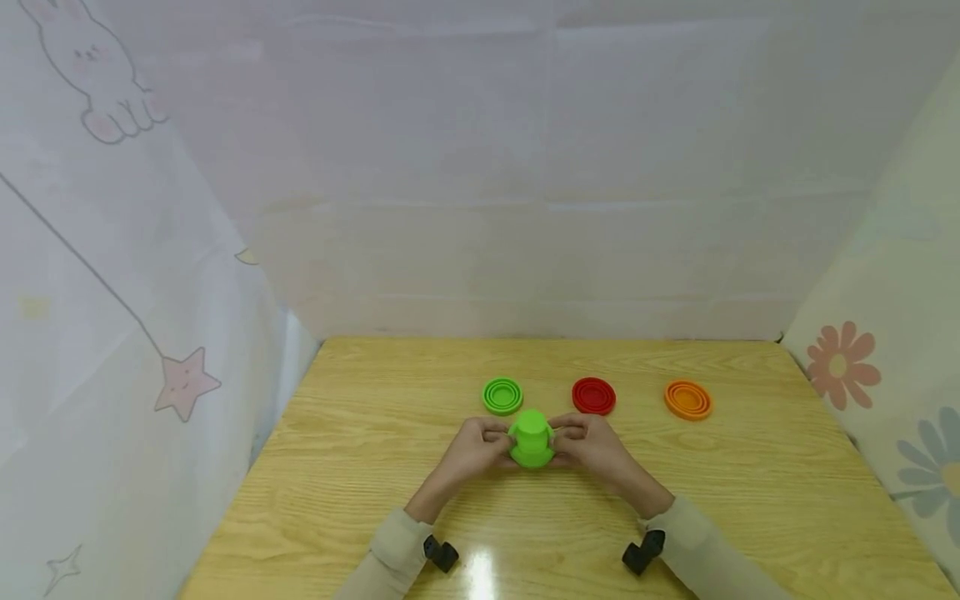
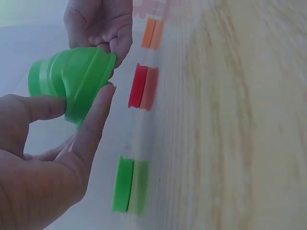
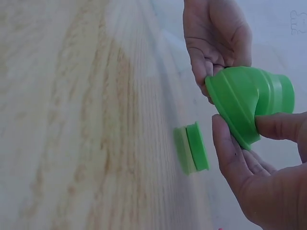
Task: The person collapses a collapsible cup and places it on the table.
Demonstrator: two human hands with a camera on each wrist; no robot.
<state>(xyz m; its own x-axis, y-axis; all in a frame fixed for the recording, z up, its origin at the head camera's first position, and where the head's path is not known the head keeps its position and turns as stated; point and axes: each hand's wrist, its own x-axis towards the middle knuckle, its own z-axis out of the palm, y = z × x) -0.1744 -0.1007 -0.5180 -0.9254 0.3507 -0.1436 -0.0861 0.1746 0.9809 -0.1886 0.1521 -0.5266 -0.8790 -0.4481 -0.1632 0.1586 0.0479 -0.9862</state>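
Note:
Both hands hold a bright green collapsible cup (image 1: 532,439) over the middle of the table. Its stepped wall is extended, with the narrow base pointing up and the wide rim towards the tabletop. My left hand (image 1: 478,452) pinches one side, thumb on the wall and fingers at the rim. On the opposite side, my right hand (image 1: 596,452) grips it the same way. Seen from the left wrist, the green cup (image 2: 79,79) has a dent in its wall beside the thumb. A similar dent shows by the right thumb in the right wrist view.
Beyond the hands, three flattened collapsible cups lie in a row: green (image 1: 502,396), red (image 1: 593,396) and orange (image 1: 687,400). The wooden table (image 1: 360,467) meets a pale cloth backdrop (image 1: 525,208) at its back and sides.

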